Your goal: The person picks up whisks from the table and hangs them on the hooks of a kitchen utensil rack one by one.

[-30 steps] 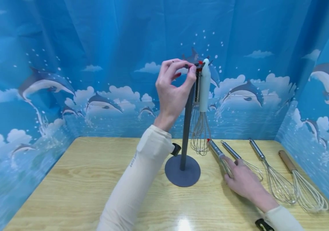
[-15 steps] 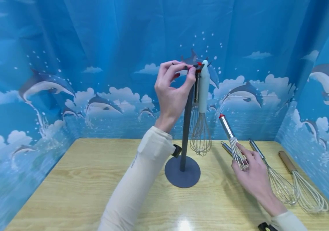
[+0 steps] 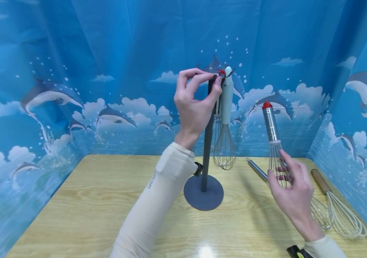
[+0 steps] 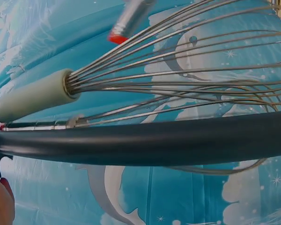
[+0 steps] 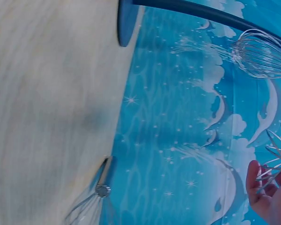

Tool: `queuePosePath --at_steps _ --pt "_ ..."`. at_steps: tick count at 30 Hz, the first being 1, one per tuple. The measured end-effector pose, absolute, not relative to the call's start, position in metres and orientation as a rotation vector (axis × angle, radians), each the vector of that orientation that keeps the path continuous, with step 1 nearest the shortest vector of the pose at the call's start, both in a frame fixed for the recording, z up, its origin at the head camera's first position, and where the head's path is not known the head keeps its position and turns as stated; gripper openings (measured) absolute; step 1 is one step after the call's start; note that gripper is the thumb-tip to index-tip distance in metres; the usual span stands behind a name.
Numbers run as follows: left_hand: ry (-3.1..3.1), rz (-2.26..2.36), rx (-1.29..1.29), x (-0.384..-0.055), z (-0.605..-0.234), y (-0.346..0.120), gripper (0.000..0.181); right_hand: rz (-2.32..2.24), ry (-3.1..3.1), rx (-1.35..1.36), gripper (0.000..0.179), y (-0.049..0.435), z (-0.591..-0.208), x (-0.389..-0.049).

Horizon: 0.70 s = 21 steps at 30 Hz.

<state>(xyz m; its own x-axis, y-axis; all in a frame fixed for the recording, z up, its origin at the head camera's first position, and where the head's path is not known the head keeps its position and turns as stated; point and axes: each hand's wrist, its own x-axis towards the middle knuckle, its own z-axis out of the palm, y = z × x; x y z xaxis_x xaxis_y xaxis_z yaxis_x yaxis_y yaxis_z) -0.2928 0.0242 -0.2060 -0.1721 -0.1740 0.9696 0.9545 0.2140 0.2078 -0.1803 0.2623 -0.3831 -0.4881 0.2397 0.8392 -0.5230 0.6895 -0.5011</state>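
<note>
My left hand (image 3: 194,104) pinches the top of a dark stand (image 3: 207,143) with thumb and fingers. From the stand's top hang a whisk with a pale mint handle (image 3: 227,102) and, partly behind it, a whisk with a silver handle (image 4: 37,125) and red end. To the right, my right hand (image 3: 294,197) holds a red-tipped silver whisk (image 3: 270,123) by its wires, handle upward, above the table. That whisk's handle end also shows at the top of the left wrist view. Fingers around its wires (image 5: 276,161) appear at the right wrist view's edge.
On the wooden table (image 3: 106,200) lie a small silver whisk (image 3: 256,169), another whisk (image 3: 320,213) mostly behind my right hand, and a wooden-handled whisk (image 3: 320,181). The stand's round base (image 3: 203,200) rests mid-table. Dolphin-print curtains (image 3: 122,53) enclose the back and sides.
My right hand has lifted the red-tipped whisk off the table and moved it up and right, turning it more upright. My left hand stays at the stand's top, its fingers shifting slightly.
</note>
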Motion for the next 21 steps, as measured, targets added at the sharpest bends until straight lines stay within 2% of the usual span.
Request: queuePosePath --at_steps 10,21 --pt "-1.346 -1.126 -0.769 -0.290 -0.207 0.029 0.017 0.921 -1.696 0.344 0.054 0.237 -0.349 -0.169" --pt "-1.356 -0.974 -0.688 -0.287 -0.208 0.031 0.019 0.876 -1.588 0.347 0.050 0.238 -0.342 -0.181"
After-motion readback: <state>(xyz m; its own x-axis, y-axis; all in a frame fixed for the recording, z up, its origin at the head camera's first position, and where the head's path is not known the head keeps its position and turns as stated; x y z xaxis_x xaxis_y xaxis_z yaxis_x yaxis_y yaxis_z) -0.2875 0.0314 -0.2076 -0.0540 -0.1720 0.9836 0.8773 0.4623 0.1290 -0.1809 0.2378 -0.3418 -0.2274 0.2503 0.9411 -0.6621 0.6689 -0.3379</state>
